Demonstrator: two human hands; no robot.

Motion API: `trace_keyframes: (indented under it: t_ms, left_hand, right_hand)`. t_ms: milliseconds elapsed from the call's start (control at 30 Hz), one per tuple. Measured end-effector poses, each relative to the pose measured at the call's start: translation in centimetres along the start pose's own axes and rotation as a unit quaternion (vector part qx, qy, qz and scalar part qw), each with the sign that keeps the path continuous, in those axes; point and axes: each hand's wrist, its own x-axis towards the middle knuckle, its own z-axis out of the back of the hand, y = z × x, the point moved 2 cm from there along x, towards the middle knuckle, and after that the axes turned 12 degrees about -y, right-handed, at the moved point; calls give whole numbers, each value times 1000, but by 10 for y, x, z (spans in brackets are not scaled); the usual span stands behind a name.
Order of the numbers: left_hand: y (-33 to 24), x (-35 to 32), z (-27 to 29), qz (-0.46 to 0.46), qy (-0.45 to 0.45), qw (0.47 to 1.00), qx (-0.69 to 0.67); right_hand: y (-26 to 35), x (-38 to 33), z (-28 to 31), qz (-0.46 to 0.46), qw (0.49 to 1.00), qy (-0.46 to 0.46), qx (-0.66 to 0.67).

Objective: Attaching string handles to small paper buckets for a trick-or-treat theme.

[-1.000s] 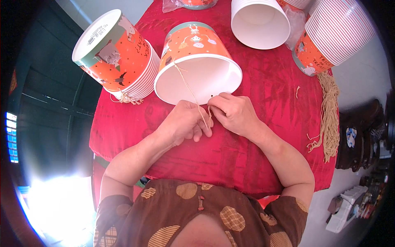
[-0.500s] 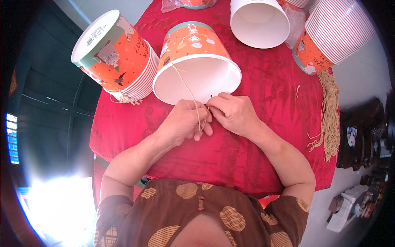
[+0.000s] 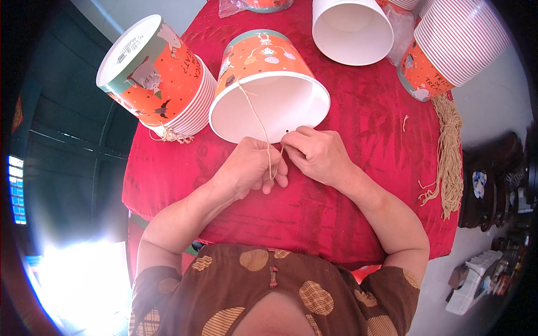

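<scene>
An orange paper bucket (image 3: 268, 59) with a white inside lies on its side, its mouth toward me. A thin tan string (image 3: 258, 119) comes off the upper left of its rim and runs down to my hands. Just below the rim my left hand (image 3: 255, 166) is closed, pinching the string, which loops over its fingers. My right hand (image 3: 319, 148) is closed too, its fingertips holding the string close beside a small dark hole in the lower rim. Its thumb and finger hide the string's end.
On the left stands an upside-down stack of orange buckets (image 3: 162, 73) with string ends at its base. More buckets lie at the back, including a white-mouthed one (image 3: 352, 35) and a nested stack (image 3: 462, 42). A tan string bundle (image 3: 449, 159) hangs at the right edge of the red tablecloth (image 3: 370, 185).
Hardly anything differs. The fingers of my left hand have shifted slightly around the string, and the bucket's rim sits a touch to the right.
</scene>
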Motion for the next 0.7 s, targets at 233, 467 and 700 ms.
trace_keyframes:
  t_ms: [233, 467, 700]
  left_hand:
    - [-3, -1, -1, 22, -8, 1000, 6]
    - [-3, -1, -4, 18, -17, 1000, -13]
    - [0, 1, -1, -4, -4, 1000, 9]
  right_hand:
    - [-1, 0, 2, 1, 1000, 15, -6]
    - [-1, 0, 1, 6, 1000, 10, 3]
    - [0, 0, 1, 5, 1000, 15, -12]
